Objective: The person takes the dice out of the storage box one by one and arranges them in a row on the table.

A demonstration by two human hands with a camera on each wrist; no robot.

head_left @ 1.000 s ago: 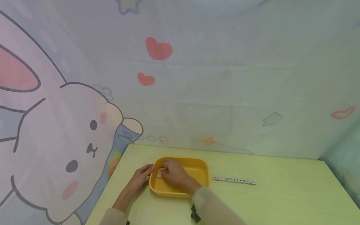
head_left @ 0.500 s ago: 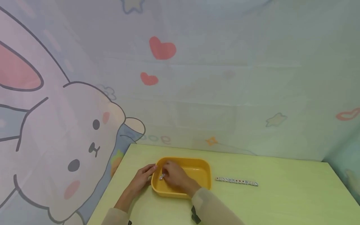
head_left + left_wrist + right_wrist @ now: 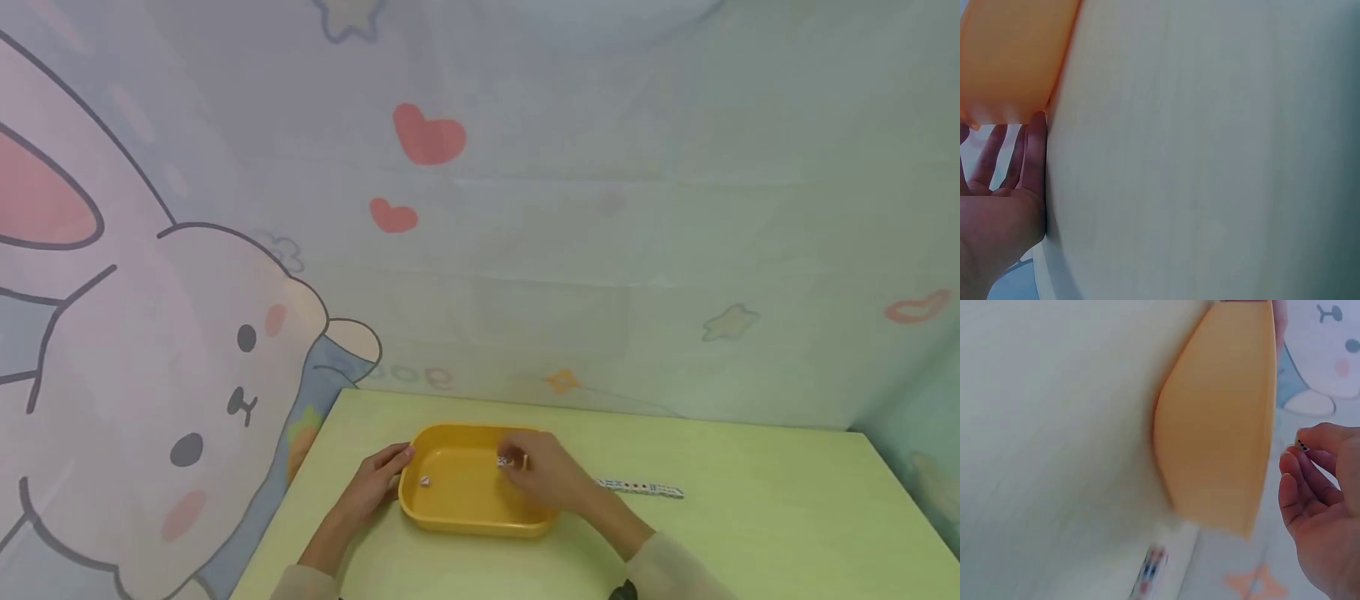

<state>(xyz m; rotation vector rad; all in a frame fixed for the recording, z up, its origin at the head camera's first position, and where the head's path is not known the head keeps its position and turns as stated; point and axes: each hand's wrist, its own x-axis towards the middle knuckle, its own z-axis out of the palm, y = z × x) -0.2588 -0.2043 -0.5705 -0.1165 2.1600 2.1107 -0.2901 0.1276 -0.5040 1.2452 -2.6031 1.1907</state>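
Note:
In the head view my right hand [image 3: 551,471] pinches a small white die [image 3: 502,460] between thumb and fingertips, over the right part of a yellow tray [image 3: 480,527]. The right wrist view shows this die with dark pips at the fingertips, higher than the tray's rim. Another die [image 3: 425,482] lies on the tray floor near the left end. My left hand [image 3: 370,485] touches the tray's left end, one fingertip on the rim. In the left wrist view its fingers [image 3: 1035,150] are fairly straight against the outer end wall.
A straight row of dice [image 3: 645,489] lies on the pale yellow-green table [image 3: 765,508], right of the tray; my right hand and forearm hide its left end. Behind the table hangs a printed cloth [image 3: 570,275] with a rabbit and hearts.
My right hand has lifted a die from the tray's left end and moved right with it. One die stays behind there. The left hand has kept its place at the tray.

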